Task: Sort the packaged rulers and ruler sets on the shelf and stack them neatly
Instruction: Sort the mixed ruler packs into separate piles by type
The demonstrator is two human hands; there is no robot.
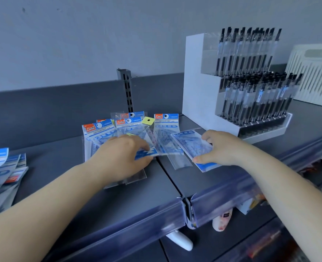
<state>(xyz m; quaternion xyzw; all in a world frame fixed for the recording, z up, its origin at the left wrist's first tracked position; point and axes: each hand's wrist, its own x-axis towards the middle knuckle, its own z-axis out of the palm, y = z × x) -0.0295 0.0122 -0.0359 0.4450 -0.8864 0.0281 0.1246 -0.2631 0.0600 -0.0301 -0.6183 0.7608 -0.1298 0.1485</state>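
Several clear packets of blue geometric ruler sets [166,127] lie fanned out on the dark grey shelf [130,190], their orange and blue headers pointing to the back. My left hand [122,154] lies on the left part of the fan, fingers curled over a packet and thumb at its front edge. My right hand [218,148] grips a small stack of ruler sets [192,144] from the right side, thumb under its near edge. A narrow clear ruler packet [179,161] sticks out from under the fan between the hands.
Another pile of ruler sets [3,173] lies at the far left of the shelf. A white tiered display of black pens [251,82] stands behind my right hand, with a cream slatted basket [315,76] beyond it. A clear stand [133,176] sits under my left wrist. Lower shelves hold goods.
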